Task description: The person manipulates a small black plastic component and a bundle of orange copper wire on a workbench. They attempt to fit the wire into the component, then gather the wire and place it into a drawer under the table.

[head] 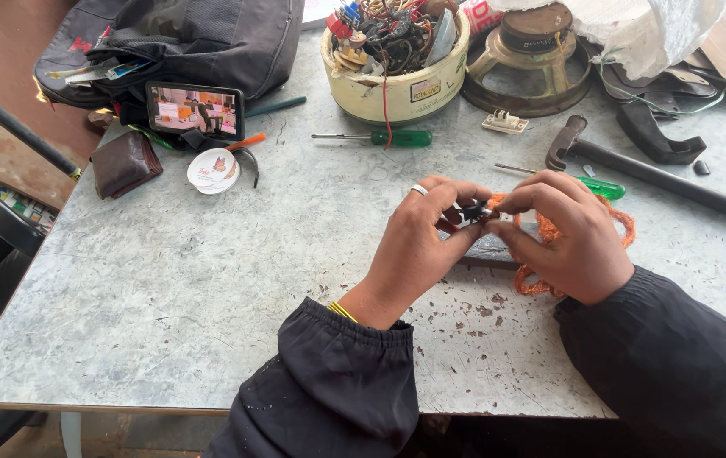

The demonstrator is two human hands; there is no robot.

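My left hand (420, 242), with a ring on one finger, pinches a small dark part (470, 212) between thumb and fingers above the table. My right hand (564, 237) meets it from the right, fingers closed on the end of an orange twisted cord (532, 280). The cord loops behind and under my right hand on the grey metal tabletop (210, 280). A dark flat tool (488, 251) lies just below both hands, partly hidden. Both arms wear dark sleeves.
A green-handled screwdriver (384, 137) and a second one (600, 187) lie beyond the hands. At the back stand a tub of electrical parts (397, 51), a speaker frame (532, 59), a hammer (651, 170), a phone (195, 110), a wallet (124, 163), a round tin (213, 170) and a black bag (193, 38).
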